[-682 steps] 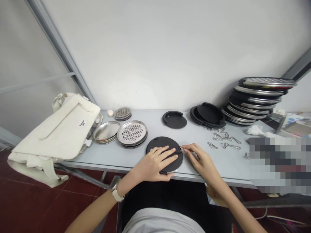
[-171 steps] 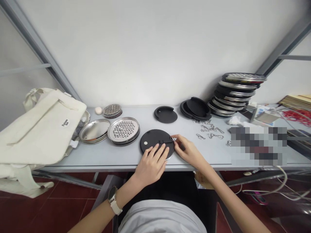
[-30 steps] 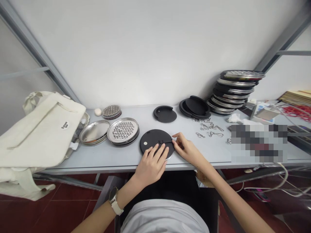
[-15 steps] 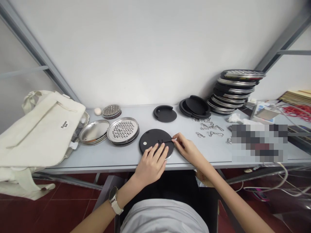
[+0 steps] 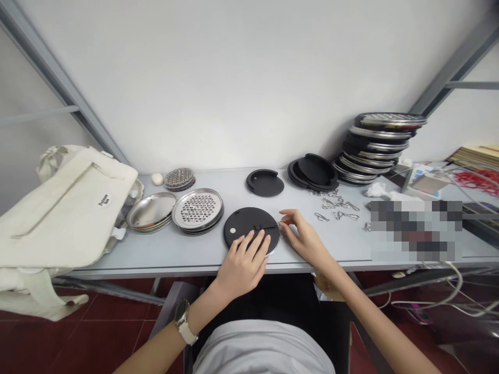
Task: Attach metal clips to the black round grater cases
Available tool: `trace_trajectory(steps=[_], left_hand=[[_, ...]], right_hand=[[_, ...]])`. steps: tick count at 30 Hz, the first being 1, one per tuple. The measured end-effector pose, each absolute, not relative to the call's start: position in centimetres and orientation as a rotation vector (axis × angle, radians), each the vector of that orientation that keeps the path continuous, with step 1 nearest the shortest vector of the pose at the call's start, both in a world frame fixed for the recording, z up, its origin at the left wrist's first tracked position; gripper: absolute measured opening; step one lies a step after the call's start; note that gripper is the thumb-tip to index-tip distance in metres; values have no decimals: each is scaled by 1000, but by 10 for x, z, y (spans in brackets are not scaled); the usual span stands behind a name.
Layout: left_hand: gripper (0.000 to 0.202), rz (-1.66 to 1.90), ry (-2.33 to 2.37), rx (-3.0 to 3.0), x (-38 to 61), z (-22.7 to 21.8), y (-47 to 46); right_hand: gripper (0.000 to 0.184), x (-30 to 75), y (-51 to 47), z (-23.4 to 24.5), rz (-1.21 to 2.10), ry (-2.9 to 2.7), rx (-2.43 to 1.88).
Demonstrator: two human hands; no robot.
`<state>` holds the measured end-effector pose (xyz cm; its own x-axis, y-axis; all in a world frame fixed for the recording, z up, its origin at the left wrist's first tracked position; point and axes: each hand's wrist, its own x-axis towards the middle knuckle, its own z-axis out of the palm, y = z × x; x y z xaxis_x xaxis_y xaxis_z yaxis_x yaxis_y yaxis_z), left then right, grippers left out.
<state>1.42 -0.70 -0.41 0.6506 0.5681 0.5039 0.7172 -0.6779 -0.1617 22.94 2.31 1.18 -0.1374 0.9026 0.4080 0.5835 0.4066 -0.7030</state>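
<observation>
A black round disc (image 5: 246, 226) with a slot and a metal rim lies on the grey table (image 5: 195, 249) in front of me. My left hand (image 5: 242, 262) rests flat on its near edge, fingers stretched out. My right hand (image 5: 302, 235) sits at the disc's right edge, its fingertips pinched on a small metal clip (image 5: 281, 227) beside the slot's end.
To the left lie a perforated metal plate (image 5: 198, 209), a plain metal plate (image 5: 151, 210) and a cream bag (image 5: 66, 202). Behind are black lids (image 5: 265, 183) (image 5: 314, 172), loose metal clips (image 5: 335, 205) and a tall stack of discs (image 5: 376, 148).
My right hand has drawn slightly back from the slot, fingers lifting a little at the disc's edge. The left hand and disc have stayed put.
</observation>
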Motion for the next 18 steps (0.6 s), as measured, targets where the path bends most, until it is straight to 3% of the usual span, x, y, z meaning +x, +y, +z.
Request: trace_trajectory(steps=[4,18], left_hand=[[49,-601,-1021,-2517,14,-4,-7],[50,-589,-1016,-2502,15,-4,-7]], right_hand=[[17,232,24,13,513,-1776,-1260],[18,233,25,9,542,-1734,-1291]])
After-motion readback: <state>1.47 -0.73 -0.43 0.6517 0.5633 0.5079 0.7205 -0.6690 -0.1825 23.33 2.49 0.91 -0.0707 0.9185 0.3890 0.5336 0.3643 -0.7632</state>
